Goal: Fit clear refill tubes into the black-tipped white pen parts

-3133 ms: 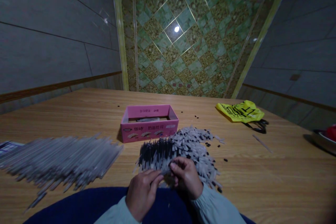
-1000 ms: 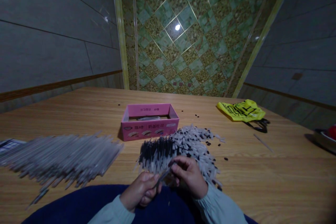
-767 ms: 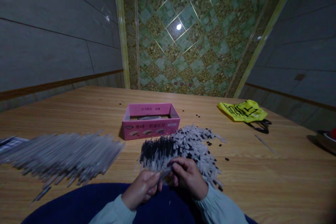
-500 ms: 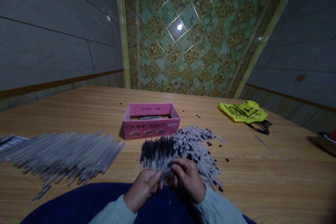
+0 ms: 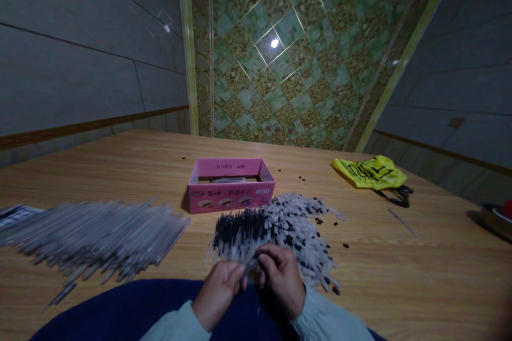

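My left hand (image 5: 218,292) and my right hand (image 5: 280,277) meet at the table's near edge, both pinched on one thin pale tube (image 5: 251,265) held between them. Just beyond the hands lies a heap of short pale tubes with black tips (image 5: 276,229). A wide pile of long grey tubes (image 5: 96,237) is spread out to the left. A pink cardboard box (image 5: 231,185) stands open behind the heap, with something thin lying inside it.
The wooden table (image 5: 400,272) carries a crumpled yellow bag (image 5: 370,170) with black handles at the back right, a loose thin stick (image 5: 403,222) and scattered black bits. A dark dish (image 5: 494,218) sits at the right edge. Grey walls stand on both sides.
Both hands stay together on the thin tube; the left hand's fingers have closed up against the right hand's. The view has shifted slightly.
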The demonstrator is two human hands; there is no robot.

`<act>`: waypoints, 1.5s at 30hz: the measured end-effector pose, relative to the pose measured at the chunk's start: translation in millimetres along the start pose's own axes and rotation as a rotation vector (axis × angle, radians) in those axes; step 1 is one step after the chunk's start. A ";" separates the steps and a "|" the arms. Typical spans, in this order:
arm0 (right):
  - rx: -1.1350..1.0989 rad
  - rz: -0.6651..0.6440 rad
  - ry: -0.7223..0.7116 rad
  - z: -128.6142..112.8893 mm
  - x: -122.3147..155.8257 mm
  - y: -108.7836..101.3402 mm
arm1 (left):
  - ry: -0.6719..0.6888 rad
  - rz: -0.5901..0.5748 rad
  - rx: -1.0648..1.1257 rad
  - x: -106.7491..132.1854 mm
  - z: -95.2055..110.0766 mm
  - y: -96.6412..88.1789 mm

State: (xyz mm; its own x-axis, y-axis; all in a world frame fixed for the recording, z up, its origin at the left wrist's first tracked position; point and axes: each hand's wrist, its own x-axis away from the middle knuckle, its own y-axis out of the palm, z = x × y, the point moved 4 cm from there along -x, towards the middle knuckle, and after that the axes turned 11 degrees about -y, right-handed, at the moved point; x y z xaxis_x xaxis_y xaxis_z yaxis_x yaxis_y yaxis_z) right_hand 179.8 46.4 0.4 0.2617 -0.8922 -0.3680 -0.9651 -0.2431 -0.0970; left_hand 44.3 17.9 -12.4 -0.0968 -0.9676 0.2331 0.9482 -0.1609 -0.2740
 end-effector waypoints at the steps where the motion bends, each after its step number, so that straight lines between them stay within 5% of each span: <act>1: 0.007 0.005 0.002 0.5 -0.1 0.0 | 0.002 0.007 -0.011 0.3 0.4 -0.1; 12: 0.027 -0.049 -0.021 -4.3 -3.4 -6.5 | 0.064 0.052 -0.066 -1.3 4.9 -3.8; 16: 0.059 0.036 -0.090 -25.5 -30.3 -31.3 | 0.128 0.387 -0.092 -0.1 6.9 -38.5; 20: 0.168 0.241 -0.262 -54.6 -92.2 -58.1 | 0.192 0.767 -0.287 4.1 2.9 -77.7; 25: 0.454 0.286 -0.340 -54.8 -169.0 -46.4 | 0.120 0.902 -0.620 6.1 -0.7 -87.0; 29: 0.558 0.245 -0.346 -39.6 -193.0 -22.2 | 0.006 0.963 -0.751 7.3 -1.7 -85.4; 36: 0.583 0.172 -0.457 -43.0 -158.4 -12.3 | -0.107 1.154 -0.894 14.4 0.6 -99.4; 41: 0.538 0.128 -0.506 -56.2 -95.6 -33.8 | -0.225 1.165 -0.931 22.2 2.8 -109.1; 45: 0.573 0.082 -0.446 -41.5 -55.9 -54.3 | -0.235 1.139 -0.967 19.1 -2.9 -113.0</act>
State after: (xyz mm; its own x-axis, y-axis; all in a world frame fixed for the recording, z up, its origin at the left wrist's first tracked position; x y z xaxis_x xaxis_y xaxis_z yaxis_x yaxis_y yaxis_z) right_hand 217.7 93.7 64.6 0.2803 -0.6294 -0.7248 -0.8636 0.1644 -0.4767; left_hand -65.5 17.1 20.3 0.6683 -0.6229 -0.4067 -0.0860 0.4783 -0.8740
